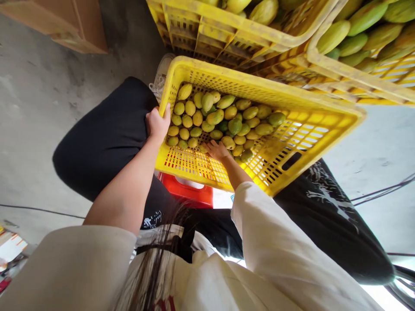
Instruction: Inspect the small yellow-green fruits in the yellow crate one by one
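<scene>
A yellow plastic crate (pixel 311 125) is tilted toward me between my knees, with several small yellow-green mangoes (pixel 220 121) piled in its lower corner. My left hand (pixel 158 125) grips the crate's left rim, thumb over the edge. My right hand (pixel 216 150) reaches inside, fingers spread on the mangoes at the near side of the pile; it holds none that I can see.
Two more yellow crates (pixel 350 75) of larger green mangoes stand behind. A red stool (pixel 188 192) shows beneath me. My black-trousered legs flank the crate. A cardboard box (pixel 65 21) sits at the top left on the concrete floor. Cables run at the right.
</scene>
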`<action>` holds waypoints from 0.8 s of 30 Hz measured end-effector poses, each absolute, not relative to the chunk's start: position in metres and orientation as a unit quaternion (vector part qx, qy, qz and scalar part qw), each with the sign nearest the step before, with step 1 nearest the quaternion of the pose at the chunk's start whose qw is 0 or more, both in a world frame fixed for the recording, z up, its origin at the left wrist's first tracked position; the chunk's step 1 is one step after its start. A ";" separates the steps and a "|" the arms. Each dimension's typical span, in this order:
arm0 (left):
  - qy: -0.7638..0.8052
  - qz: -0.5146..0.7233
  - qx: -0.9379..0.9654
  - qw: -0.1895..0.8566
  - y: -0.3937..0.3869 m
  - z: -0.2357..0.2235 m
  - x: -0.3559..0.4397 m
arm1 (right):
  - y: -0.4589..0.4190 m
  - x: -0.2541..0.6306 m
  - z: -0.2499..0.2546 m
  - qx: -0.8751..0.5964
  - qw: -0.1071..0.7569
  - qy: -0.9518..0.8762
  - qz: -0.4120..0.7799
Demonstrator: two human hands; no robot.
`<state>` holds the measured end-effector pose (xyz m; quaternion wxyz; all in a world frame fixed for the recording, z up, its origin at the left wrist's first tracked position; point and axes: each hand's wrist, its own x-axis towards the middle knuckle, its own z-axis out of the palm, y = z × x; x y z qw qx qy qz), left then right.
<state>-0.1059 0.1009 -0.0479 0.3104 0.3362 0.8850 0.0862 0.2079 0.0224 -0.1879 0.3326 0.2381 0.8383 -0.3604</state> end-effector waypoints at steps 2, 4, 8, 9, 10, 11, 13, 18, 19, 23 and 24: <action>0.886 0.087 0.334 0.309 0.102 -0.048 -0.107 | 0.022 0.203 -0.187 0.279 0.319 0.829 -0.365; 0.887 0.078 0.335 0.307 0.102 -0.048 -0.107 | 0.021 0.198 -0.187 0.317 0.314 0.817 -0.365; 0.888 0.086 0.342 0.294 0.102 -0.049 -0.107 | 0.021 0.193 -0.187 0.352 0.300 0.807 -0.366; 0.888 0.092 0.342 0.292 0.102 -0.050 -0.107 | 0.021 0.194 -0.187 0.349 0.294 0.810 -0.367; 0.888 0.094 0.343 0.291 0.101 -0.050 -0.108 | 0.021 0.195 -0.188 0.344 0.288 0.814 -0.368; 0.887 0.094 0.344 0.291 0.101 -0.051 -0.108 | 0.020 0.196 -0.188 0.339 0.283 0.819 -0.368; 0.887 0.089 0.346 0.293 0.100 -0.052 -0.109 | 0.020 0.197 -0.189 0.330 0.280 0.825 -0.364; 0.887 0.083 0.348 0.292 0.100 -0.052 -0.110 | 0.016 0.195 -0.193 0.322 0.289 0.833 -0.344; 0.887 0.084 0.347 0.292 0.100 -0.052 -0.110 | 0.016 0.194 -0.193 0.319 0.288 0.837 -0.340; 0.888 0.092 0.344 0.291 0.101 -0.050 -0.108 | 0.015 0.193 -0.194 0.318 0.280 0.842 -0.334; 0.888 0.094 0.344 0.290 0.101 -0.050 -0.108 | 0.015 0.194 -0.194 0.321 0.282 0.839 -0.337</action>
